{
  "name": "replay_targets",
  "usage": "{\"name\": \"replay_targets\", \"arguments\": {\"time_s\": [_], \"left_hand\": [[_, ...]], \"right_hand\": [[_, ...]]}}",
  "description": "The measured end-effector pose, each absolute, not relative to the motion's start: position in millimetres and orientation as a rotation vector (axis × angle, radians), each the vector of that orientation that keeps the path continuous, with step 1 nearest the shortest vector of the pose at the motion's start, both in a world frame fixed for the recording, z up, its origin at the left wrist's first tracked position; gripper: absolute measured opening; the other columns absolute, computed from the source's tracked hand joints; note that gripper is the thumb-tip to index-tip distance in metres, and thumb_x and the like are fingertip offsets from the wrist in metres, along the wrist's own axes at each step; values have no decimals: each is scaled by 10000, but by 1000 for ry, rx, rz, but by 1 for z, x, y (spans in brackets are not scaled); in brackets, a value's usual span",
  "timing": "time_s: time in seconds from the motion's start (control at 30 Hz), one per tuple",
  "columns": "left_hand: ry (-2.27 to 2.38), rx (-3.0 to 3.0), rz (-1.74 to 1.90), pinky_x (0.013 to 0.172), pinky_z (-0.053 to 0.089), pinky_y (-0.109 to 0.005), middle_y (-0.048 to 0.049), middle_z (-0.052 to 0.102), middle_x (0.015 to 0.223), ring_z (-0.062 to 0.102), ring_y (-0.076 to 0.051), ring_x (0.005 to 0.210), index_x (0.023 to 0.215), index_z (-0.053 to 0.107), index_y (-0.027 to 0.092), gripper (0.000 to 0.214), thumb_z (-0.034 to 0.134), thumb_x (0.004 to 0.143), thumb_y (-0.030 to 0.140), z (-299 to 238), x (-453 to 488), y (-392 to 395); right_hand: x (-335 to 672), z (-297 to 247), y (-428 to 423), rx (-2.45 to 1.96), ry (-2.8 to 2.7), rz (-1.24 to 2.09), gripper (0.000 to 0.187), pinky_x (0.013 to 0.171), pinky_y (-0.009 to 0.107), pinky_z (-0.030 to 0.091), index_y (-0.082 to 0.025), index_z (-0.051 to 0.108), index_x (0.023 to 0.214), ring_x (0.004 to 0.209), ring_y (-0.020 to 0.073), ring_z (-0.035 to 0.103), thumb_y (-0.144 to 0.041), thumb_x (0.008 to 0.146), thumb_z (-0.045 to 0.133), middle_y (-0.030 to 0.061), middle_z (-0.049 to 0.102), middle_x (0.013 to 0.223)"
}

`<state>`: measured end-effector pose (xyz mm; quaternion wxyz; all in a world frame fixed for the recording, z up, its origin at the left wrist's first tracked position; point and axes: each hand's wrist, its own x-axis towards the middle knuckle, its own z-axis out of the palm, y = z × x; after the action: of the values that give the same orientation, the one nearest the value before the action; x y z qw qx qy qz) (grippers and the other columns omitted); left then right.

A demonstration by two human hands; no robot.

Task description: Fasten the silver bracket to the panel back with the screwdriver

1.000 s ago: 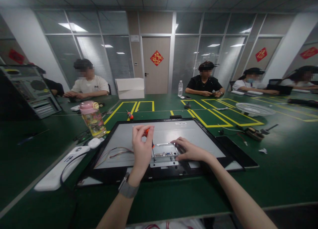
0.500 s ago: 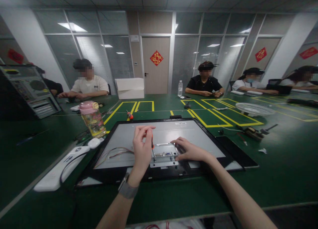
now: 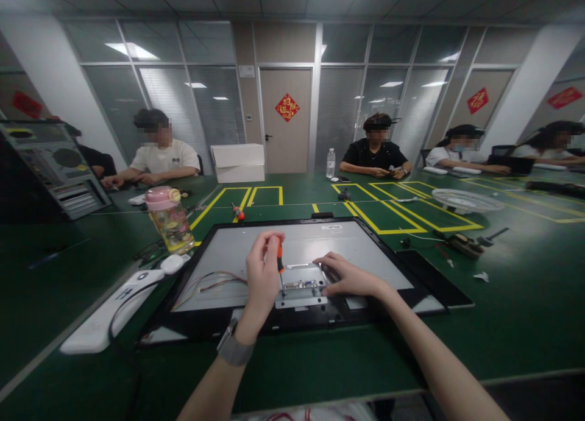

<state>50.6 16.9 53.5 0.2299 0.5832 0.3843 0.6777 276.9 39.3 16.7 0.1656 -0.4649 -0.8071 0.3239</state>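
My left hand (image 3: 262, 273) is closed around an orange-and-black screwdriver (image 3: 280, 258). The screwdriver stands upright, its shaft reaching down to the left end of a metal bracket (image 3: 297, 302) with connector ports along it. Thumb and fingers of my right hand (image 3: 351, 276) hold the bracket's right end, one at its upper edge and one near its lower edge. The bracket sits on the grey back of a flat display panel (image 3: 283, 238) in a black frame. Thin wires (image 3: 214, 282) run across the panel left of my left hand. The screwdriver's tip is too small to make out.
Left of the panel lie a white power strip (image 3: 107, 314) and a drink bottle with a pink lid (image 3: 169, 220). A computer case (image 3: 64, 171) stands farther left. A black flat slab (image 3: 434, 278) lies at right, by a brown tool (image 3: 464, 245). Several people sit across the table.
The screwdriver's handle shows more between my left fingers, which have turned slightly around it. My right hand keeps its place on the bracket.
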Motion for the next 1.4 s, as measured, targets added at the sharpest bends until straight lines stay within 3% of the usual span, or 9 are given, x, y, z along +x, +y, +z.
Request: {"name": "replay_targets", "arguments": {"time_s": [0.17,0.37,0.47,0.7,0.93,1.17,1.4], "left_hand": [[1140,1720,1969,700,461,-240,-27,545,867,556,-139,786,811,663,186,140,611,856,308,56,52,16],[1116,1623,1869,753,475,-271,-46,642,903,616,-155,827,990,644,189,252,426,954,310,53,51,16],[1102,1598,1859,752,473,-272,-44,652,868,622,-159,835,980,641,185,279,391,964,307,52,51,16],[1152,1697,2030,687,458,-236,-21,521,862,546,-132,765,817,678,185,134,625,841,306,56,53,16],[1137,1600,1906,786,461,-283,-50,641,913,607,-164,870,992,645,191,258,414,954,299,53,50,16],[1182,1713,1989,728,472,-266,-43,540,904,568,-153,825,863,693,189,147,606,847,307,57,52,15],[1153,1671,1886,803,469,-292,-53,621,925,595,-166,864,991,670,191,247,448,935,283,55,51,15]], "right_hand": [[276,19,38,-1334,-2293,929,700,989,372,415,-227,488,1330,1119,265,484,-367,695,746,72,442,1228],[277,17,39,-1330,-2298,917,703,1013,377,402,-242,487,1331,1137,262,482,-358,693,756,67,443,1235],[278,15,40,-1319,-2302,908,700,1014,377,399,-235,494,1327,1136,264,482,-366,691,756,70,449,1228],[278,15,41,-1311,-2303,902,697,1003,370,405,-238,496,1324,1129,261,481,-382,694,758,68,449,1215],[277,16,40,-1326,-2302,914,710,1018,366,393,-225,486,1334,1145,261,472,-377,696,756,74,438,1232],[276,19,38,-1333,-2315,913,689,998,369,418,-238,481,1331,1121,255,489,-362,709,751,69,440,1226],[277,15,40,-1325,-2319,901,704,1021,369,399,-231,477,1339,1141,255,476,-362,708,758,72,442,1229]]}}
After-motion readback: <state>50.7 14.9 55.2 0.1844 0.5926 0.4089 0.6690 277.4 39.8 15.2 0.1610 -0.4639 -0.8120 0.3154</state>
